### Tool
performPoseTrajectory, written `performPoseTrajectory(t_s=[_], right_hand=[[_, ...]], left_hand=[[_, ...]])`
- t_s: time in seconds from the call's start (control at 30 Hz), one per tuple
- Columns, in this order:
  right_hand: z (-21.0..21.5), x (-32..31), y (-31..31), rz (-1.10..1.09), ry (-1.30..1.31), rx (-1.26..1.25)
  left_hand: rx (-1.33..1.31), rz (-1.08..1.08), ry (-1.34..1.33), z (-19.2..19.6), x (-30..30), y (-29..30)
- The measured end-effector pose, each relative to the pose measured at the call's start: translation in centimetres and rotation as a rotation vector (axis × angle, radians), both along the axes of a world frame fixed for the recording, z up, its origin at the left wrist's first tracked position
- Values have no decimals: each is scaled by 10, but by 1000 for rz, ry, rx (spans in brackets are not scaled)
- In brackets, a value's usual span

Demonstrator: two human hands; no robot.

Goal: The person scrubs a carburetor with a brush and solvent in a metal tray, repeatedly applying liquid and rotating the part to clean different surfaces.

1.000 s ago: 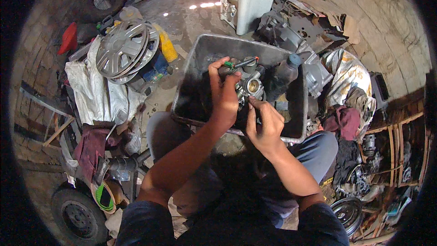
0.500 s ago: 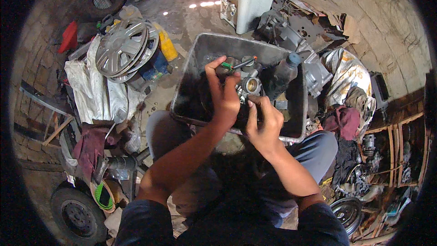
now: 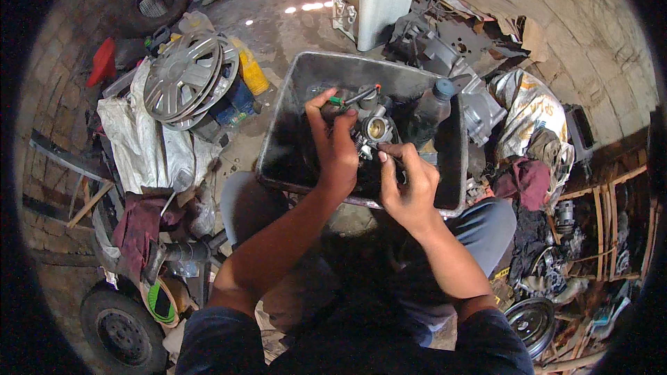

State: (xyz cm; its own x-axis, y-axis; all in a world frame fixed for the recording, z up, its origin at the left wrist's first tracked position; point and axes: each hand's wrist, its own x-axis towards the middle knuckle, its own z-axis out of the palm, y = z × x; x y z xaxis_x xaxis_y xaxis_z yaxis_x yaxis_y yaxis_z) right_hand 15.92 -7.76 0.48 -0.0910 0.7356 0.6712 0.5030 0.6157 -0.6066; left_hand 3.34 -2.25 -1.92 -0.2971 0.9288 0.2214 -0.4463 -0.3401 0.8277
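My left hand point(image 3: 338, 160) is closed around a small silver carburetor point(image 3: 376, 129), its round brass-coloured bore turned up. A slim tool like a screwdriver point(image 3: 360, 96), with a green part and a red end, lies across the top of that same hand, by the thumb and forefinger. Thumb and fingertips of my right hand point(image 3: 415, 184) are pinched together at the carburetor's lower right side; whatever they grip there is too small to make out. Both hands are over a black plastic tub point(image 3: 375, 61). Inside it, to the right, a dark bottle with a blue-grey cap point(image 3: 432, 111) leans.
Silver wheel covers point(image 3: 182, 80) and a yellow container point(image 3: 251, 69) are left of the tub. A white cooler box point(image 3: 375, 3) stands beyond it. Metal castings point(image 3: 479, 111) and a white sack point(image 3: 531, 111) crowd the right, a wheel point(image 3: 121, 333) the lower left.
The carburetor and my left hand have shifted slightly left, and the bore is tilted a little differently. My right fingertips remain at its lower right side.
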Motion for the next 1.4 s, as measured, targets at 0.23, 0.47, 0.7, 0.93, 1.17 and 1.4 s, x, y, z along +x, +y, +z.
performPoseTrajectory(t_s=[0.23,0.47,0.7,0.93,1.17,1.4], right_hand=[[-16,-9,3,-35,-82,142],[17,11,6,131,280,-378],[13,27,18,-90,227,-56],[6,18,18,-22,109,-112],[-6,21,23,6,283,-140],[-2,15,17,76,534,-284]], left_hand=[[83,137,286,-9,1,0],[-113,-5,-23,-2,-2,3],[-33,-91,127,4,-2,-1],[90,-150,194,12,0,-8],[111,-356,-28,12,-8,1],[-79,-264,145,15,-10,4]])
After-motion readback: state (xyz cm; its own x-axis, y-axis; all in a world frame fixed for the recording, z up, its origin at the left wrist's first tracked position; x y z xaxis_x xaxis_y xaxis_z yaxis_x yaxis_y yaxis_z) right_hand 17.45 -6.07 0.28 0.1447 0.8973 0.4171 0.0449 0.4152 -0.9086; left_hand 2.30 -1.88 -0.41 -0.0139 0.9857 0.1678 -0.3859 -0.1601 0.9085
